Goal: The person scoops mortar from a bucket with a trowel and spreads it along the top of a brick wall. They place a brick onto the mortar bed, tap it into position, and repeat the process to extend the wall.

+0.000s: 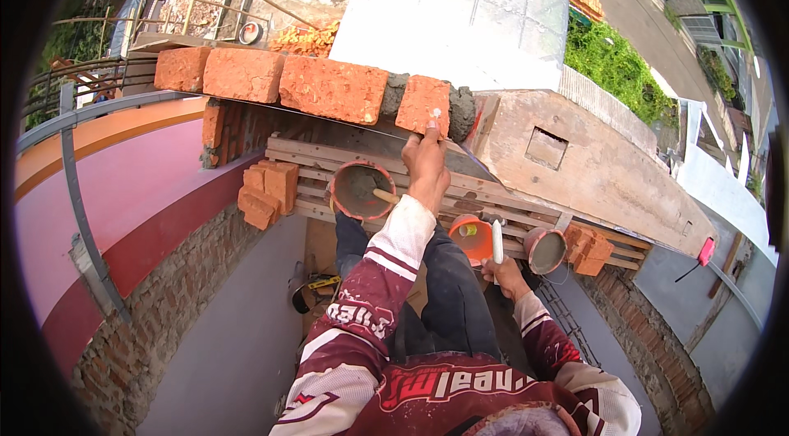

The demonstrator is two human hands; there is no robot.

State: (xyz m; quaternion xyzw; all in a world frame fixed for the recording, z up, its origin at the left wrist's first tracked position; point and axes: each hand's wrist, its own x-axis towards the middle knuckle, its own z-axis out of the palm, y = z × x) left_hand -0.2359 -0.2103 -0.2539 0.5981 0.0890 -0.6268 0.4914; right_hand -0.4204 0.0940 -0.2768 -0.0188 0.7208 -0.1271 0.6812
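My left hand grips the front of an orange brick, which sits in the course along the wall top with grey mortar exposed on its right. Three more bricks run leftward from it, with mortar in the nearest gap. My right hand, lower right, is closed on a long pale tool held upright beside an orange container with small items inside. Below my left hand, a bucket of mortar with a wooden handle in it rests on the slatted platform.
Brick stacks stand on the platform's left and right, with another bucket at right. A wide board extends rightward from the course. A bent metal rail is at left. Beyond the wall lie a pale roof, rubble and greenery.
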